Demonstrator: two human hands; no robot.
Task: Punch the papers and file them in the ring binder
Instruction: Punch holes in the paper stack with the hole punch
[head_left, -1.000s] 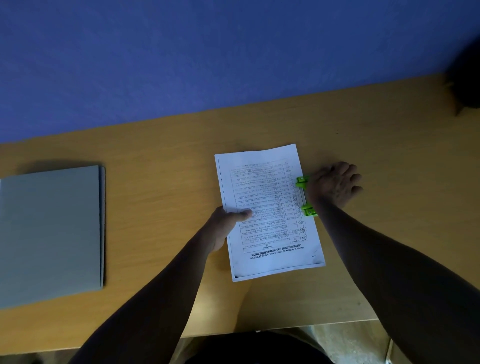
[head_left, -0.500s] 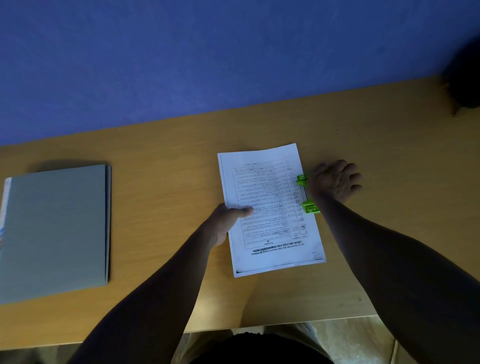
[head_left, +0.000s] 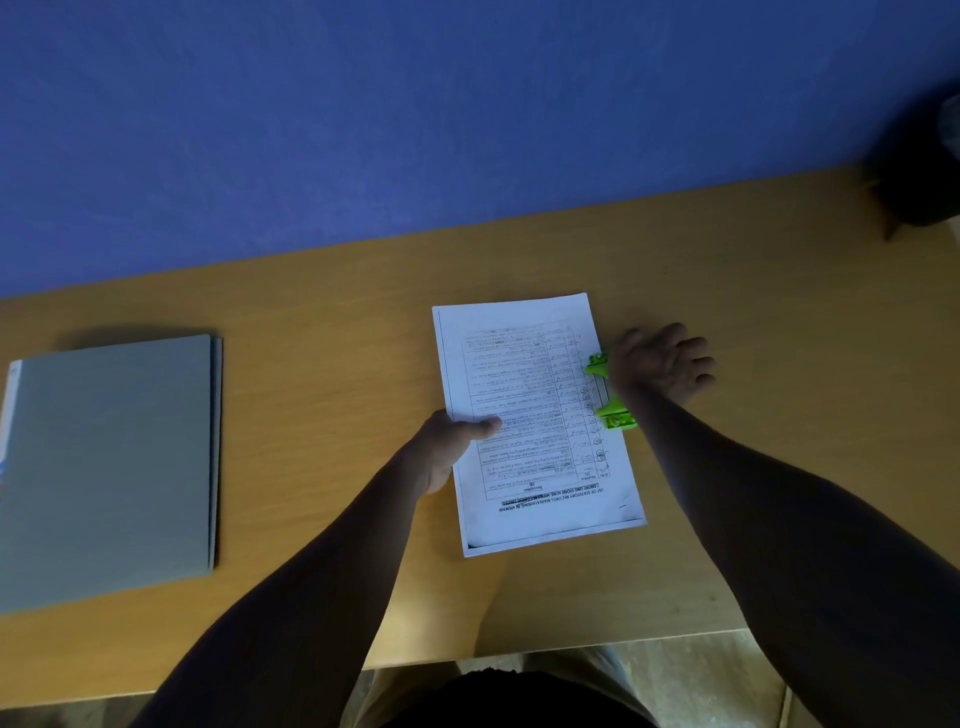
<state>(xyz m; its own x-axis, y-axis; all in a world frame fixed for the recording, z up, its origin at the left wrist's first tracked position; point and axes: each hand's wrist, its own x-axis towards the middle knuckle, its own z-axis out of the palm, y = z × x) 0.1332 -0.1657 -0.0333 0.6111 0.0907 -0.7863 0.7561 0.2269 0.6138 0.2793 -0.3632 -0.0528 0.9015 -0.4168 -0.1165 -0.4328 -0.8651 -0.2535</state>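
White printed papers (head_left: 530, 415) in green punch (head_left: 609, 392); grey binder (head_left: 109, 467) closed, well left

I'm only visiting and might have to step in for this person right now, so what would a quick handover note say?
Left hand: holds the left edge of the printed papers, thumb on top, steadying them.
Right hand: fingers spread, pressing down on the green hole punch, which sits on the papers' right edge.
Grey ring binder: closed, flat on the wooden desk, far left.
Done: papers set in the punch.
Left: whether the holes are cut cannot be seen; then open the binder and file the papers.
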